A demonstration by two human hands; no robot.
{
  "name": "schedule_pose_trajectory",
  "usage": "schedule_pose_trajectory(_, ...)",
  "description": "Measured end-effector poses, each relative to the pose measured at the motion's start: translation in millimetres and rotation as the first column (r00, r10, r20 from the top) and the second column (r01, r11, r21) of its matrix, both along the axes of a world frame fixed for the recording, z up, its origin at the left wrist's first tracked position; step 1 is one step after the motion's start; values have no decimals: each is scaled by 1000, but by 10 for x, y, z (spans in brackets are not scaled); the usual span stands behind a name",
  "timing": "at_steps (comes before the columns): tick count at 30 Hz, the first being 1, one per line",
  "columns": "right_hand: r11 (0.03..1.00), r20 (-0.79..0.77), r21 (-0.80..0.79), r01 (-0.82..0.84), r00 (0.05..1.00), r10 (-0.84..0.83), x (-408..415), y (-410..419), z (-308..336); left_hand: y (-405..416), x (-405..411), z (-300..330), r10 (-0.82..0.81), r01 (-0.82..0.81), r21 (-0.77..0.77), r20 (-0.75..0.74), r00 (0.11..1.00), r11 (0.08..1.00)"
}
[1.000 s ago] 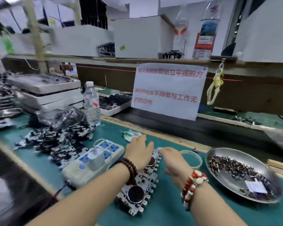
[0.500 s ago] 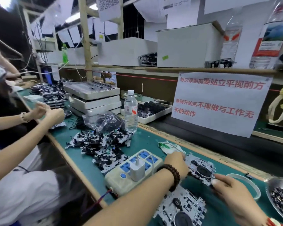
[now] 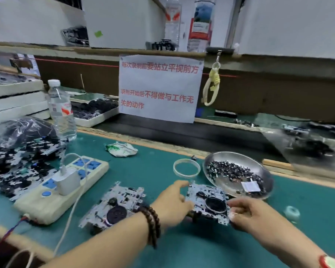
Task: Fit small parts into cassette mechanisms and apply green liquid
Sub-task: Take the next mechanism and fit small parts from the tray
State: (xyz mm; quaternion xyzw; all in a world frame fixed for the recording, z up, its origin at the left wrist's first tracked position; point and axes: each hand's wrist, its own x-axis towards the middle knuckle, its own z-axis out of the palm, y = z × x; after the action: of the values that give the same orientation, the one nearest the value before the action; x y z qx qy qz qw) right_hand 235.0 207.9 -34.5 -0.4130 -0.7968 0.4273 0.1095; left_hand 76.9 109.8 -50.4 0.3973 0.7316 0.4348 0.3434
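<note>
Both hands hold one cassette mechanism [image 3: 209, 204] just above the green table [image 3: 153, 171], the left hand [image 3: 172, 205] gripping its left edge and the right hand [image 3: 248, 213] pinching its right side, right beside the metal dish [image 3: 259, 167] of small parts [image 3: 234, 172].

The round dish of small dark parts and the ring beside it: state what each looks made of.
Round dish: metal, likely polished steel; its silvery rim and wall mirror the light. Thin whitish ring: probably translucent plastic or rubber; the green mat shows through its middle, and blur leaves it open.
</note>
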Motion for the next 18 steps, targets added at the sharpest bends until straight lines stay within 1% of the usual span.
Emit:
schedule_pose_trajectory(3,977,159,212,20,986,-55,47,14,9,24,145,-69,8,-10,15,137,991,1000)
schedule_pose_trajectory(5,942,277,335,13,954,-112,62,19,40,24,243,-119,-25,25,6,126,992,1000)
schedule_pose_trajectory(7,896,347,444,-4,923,-168,41,22,48,15,314,-154,-63,61,16,99,993,998)
schedule_pose_trajectory(10,830,349,557,-26,914,-206,-74,82,17,-49,355,-202,-56,54,27,106,993,998)
schedule_pose_trajectory(14,833,236,552,-12,961,-142,-393,279,-73,-188,390,-274,-37,34,20,144,989,999)
schedule_pose_trajectory(15,836,228,549,-16,965,-131,-488,344,-97,-214,389,-281,-36,35,15,110,993,999)
schedule_pose_trajectory(16,837,235,547,-24,964,-126,-573,403,-122,-230,381,-286,-39,39,4,43,998,999)
schedule_pose_trajectory(18,821,261,571,-35,955,-141,-708,519,-166,-232,332,-285,-55,53,-17,-126,990,998)
